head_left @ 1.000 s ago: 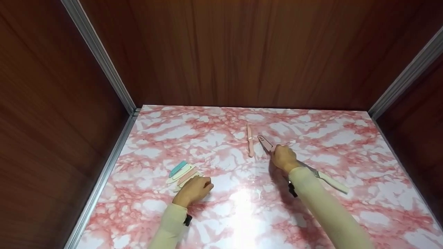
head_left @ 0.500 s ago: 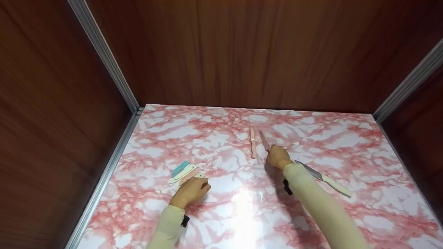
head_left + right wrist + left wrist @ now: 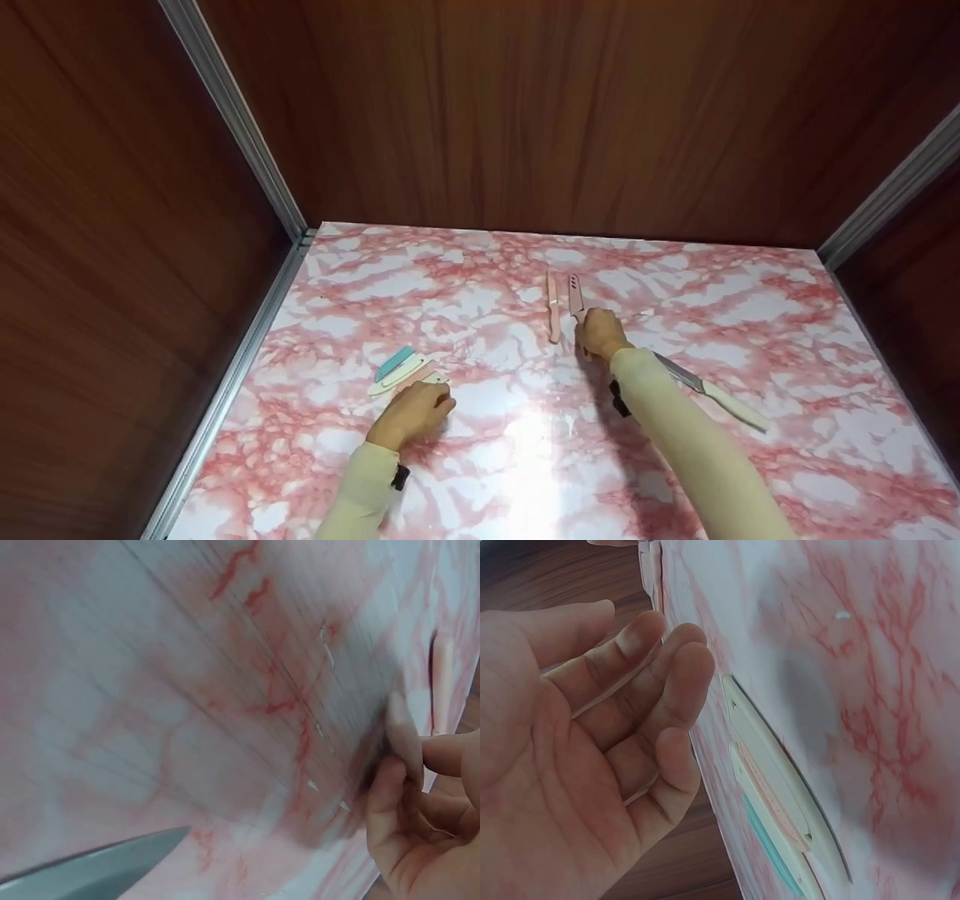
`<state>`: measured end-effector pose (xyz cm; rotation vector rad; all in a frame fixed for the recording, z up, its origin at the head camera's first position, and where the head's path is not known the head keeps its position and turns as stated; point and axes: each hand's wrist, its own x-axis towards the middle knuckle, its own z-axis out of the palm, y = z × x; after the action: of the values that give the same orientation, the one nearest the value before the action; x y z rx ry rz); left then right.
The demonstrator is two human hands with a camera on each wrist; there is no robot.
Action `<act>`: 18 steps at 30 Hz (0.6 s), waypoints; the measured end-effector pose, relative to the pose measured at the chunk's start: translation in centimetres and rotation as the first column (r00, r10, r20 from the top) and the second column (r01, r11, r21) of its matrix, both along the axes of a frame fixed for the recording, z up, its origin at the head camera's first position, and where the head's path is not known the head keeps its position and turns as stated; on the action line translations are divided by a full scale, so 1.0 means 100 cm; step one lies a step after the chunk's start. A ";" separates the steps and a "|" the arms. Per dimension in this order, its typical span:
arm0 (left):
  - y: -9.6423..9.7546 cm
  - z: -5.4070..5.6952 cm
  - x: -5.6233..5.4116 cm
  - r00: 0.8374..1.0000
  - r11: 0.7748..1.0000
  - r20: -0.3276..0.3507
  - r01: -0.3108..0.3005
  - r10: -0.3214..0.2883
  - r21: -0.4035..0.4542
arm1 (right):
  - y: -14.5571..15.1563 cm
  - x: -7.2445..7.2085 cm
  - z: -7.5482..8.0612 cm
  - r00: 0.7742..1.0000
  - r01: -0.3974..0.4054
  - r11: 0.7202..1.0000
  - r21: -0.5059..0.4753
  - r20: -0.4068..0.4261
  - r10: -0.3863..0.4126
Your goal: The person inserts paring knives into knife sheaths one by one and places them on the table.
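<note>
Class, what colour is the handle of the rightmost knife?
The handle is off-white, best seen in the head view.

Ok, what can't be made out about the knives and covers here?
Head: perforated pink knife, most of its handle behind the right hand.
Head: curved cream cover, one end behind the left hand.
Right wrist: pointed grey metal knife, handle cut off by lower-left edge.
Left wrist: flat teal cover, mostly behind another cream cover.

Glossy tabletop (image 3: 480, 465), smooth metal blade (image 3: 105, 871), plastic sheaths (image 3: 776, 761)
</note>
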<state>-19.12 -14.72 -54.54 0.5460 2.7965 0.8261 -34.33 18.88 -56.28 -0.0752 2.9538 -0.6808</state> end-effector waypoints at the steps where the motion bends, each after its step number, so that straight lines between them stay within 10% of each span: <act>1: 0.000 0.000 0.000 1.000 1.000 0.004 -0.001 0.001 0.001 | -0.001 -0.001 -0.001 1.000 0.004 1.000 -0.001 -0.002 -0.004; 10: -0.006 0.001 -0.003 0.999 1.000 0.020 -0.028 0.028 0.008 | -0.001 -0.001 -0.002 1.000 0.010 1.000 0.002 -0.008 -0.010; 18: -0.017 0.001 -0.012 0.991 0.993 -0.102 -0.098 0.091 -0.066 | 0.008 0.013 0.018 0.998 -0.055 0.997 0.053 -0.023 0.056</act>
<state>-20.32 -16.44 -54.45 0.4572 2.9497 0.7328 -33.06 19.67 -54.45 -0.1611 2.9782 -0.5986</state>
